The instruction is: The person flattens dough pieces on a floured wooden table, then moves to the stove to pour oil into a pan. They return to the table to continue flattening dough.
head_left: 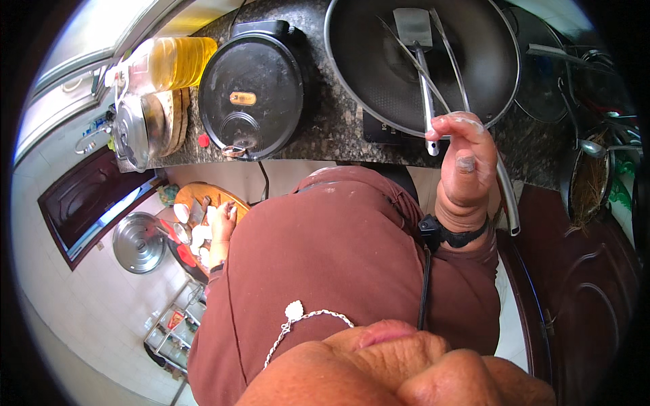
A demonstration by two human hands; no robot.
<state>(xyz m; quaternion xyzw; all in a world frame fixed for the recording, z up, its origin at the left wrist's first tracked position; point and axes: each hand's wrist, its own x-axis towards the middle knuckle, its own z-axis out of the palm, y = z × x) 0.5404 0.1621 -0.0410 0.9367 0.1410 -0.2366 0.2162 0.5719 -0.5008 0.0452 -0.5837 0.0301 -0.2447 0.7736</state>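
Note:
My right hand is raised over the wok's near rim, its fingers curled and dusted with white powder. Its fingertips are at the handle of a metal spatula, whose blade lies in the dark wok. Metal tongs also reach into the wok. Their two arms pass behind my fingers and their end overhangs the counter edge; whether I grip them is unclear. At my left side hangs my left hand, partly hidden by my sleeve, in front of a round wooden board holding white pieces and a cleaver-like blade.
A round black electric griddle sits on the granite counter. Left of it are an oil bottle and a glass-lidded pot. A red cap lies nearby. Ladles and a brush-like bundle stand right.

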